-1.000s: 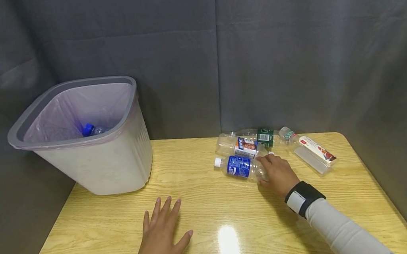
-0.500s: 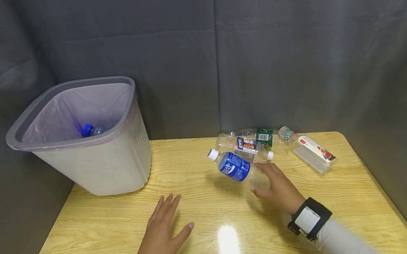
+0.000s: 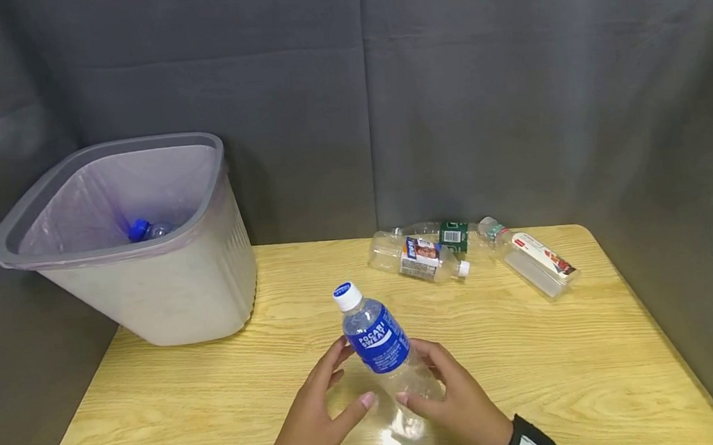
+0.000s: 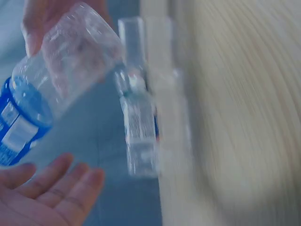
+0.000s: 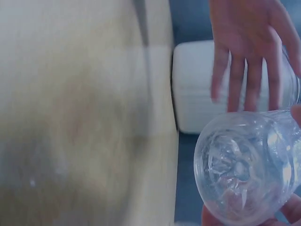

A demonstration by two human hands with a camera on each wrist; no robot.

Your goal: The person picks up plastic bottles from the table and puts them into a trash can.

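Observation:
A clear plastic drink bottle [image 3: 378, 343] with a blue label and white cap is held up over the table, tilted with its cap toward the back left. My right hand [image 3: 459, 403] grips its lower part, thumb on the near side and fingers behind. My left hand [image 3: 320, 400] is beside the label, thumb and fingers spread around a gap. In the left wrist view the left fingers [image 4: 70, 188] are straight and apart from the bottle. The right wrist view looks at the bottle's round base [image 5: 235, 165], with the left hand [image 5: 249, 42] beyond it.
A white bin [image 3: 167, 293] with a grey rim and pinkish liner stands at the back left, a blue-capped bottle [image 3: 146, 230] inside. At the back right lie a bottle with a picture label [image 3: 421, 258], a green-labelled bottle [image 3: 454, 236] and a clear plastic box [image 3: 538, 264].
My right hand has lifted the blue-labelled bottle off the table and brought it left and nearer, turning the cap upward. My left hand has moved right, up to the bottle.

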